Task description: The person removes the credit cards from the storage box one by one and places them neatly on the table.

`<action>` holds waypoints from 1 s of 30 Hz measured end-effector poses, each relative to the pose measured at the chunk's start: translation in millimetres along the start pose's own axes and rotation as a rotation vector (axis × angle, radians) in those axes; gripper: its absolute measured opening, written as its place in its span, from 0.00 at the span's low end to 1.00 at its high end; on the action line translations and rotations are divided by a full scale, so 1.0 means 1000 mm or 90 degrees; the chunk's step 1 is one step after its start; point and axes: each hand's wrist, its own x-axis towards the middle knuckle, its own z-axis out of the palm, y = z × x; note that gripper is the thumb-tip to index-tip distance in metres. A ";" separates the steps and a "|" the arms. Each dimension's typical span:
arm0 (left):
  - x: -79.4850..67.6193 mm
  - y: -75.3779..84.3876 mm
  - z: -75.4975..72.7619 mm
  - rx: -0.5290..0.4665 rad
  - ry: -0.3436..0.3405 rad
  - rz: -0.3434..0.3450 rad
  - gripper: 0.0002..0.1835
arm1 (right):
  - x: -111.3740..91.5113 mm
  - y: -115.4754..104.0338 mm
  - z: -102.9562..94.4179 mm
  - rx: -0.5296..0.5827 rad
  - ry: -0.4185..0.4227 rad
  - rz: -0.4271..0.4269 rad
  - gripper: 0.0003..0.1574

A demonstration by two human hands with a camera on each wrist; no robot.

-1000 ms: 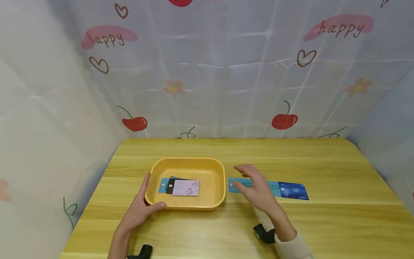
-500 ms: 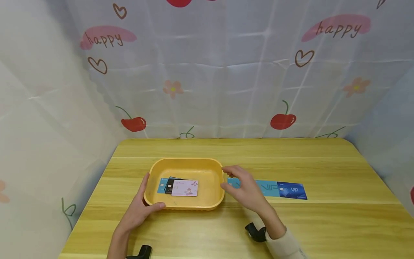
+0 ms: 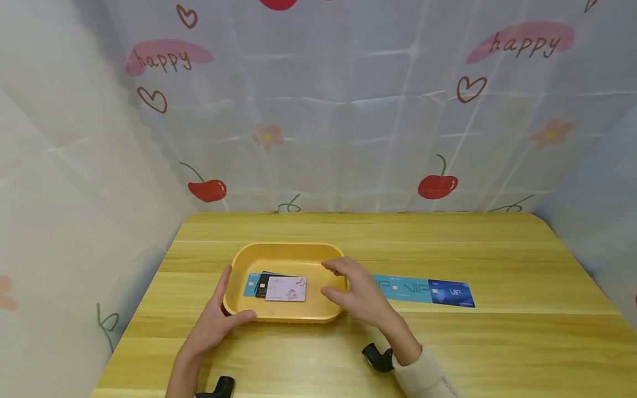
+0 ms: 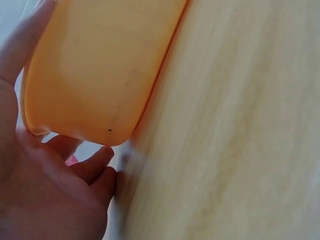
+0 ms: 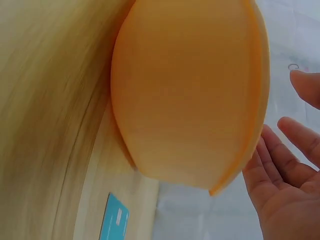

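Note:
A yellow plastic tray [image 3: 298, 251] stands on the table, left of centre. My left hand [image 3: 214, 320] grips its left end, thumb along the front rim and fingers at the side. Inside lie overlapping cards: a light blue card [image 3: 250, 284], a black card [image 3: 261, 293] and a pink VIP card [image 3: 288, 290] on top. My right hand [image 3: 358, 293] hovers over the tray's right rim, thumb and fingers apart, holding nothing. In the right wrist view, that hand [image 5: 287, 187] shows beside the tray wall [image 5: 190, 100]. Light blue VIP cards [image 3: 415, 288], partly behind the right hand, lie right of the tray.
A dark blue VIP card [image 3: 453, 293] lies at the right end of the row of cards. The wooden table [image 3: 522, 342] ends at a white patterned curtain [image 3: 323, 138] behind. Black curved devices [image 3: 378, 358] sit by both wrists.
My right hand has moved left from over the row of cards to over the tray's right rim. The left hand stays on the tray, and the cards have not moved.

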 end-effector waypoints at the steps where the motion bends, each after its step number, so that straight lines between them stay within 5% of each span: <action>1: 0.000 0.000 0.000 0.003 0.001 0.000 0.61 | 0.001 -0.001 0.002 0.008 -0.008 0.001 0.28; 17: 0.000 0.002 -0.002 -0.006 0.008 -0.003 0.62 | 0.026 -0.012 0.035 0.032 -0.057 0.040 0.30; 30: 0.001 0.001 0.001 -0.059 -0.006 -0.003 0.61 | 0.036 -0.013 0.053 -0.101 -0.099 0.053 0.34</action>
